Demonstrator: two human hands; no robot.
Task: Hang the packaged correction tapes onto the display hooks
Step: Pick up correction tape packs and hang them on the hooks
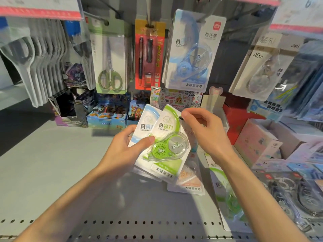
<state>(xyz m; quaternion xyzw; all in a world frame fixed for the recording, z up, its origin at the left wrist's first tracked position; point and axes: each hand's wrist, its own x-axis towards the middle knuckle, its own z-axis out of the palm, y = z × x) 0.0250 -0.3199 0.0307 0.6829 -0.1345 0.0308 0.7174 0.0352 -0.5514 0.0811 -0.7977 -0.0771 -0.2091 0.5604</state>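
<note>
The left hand [125, 145] grips fanned tape packs [166, 137] above the shelf [52, 163]; the right hand [204, 131] pinches the green pack's top corner.

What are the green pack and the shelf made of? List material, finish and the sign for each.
Green pack: printed card backing, smooth and slightly glossy, with a clear plastic blister over the dispenser; highlights glint on the bubble and the green wheel shows through it. Likely thin card, going by its flat edges.

Shelf: looks like painted sheet metal, matte pale grey; rows of punched holes run along its front edge.
</note>
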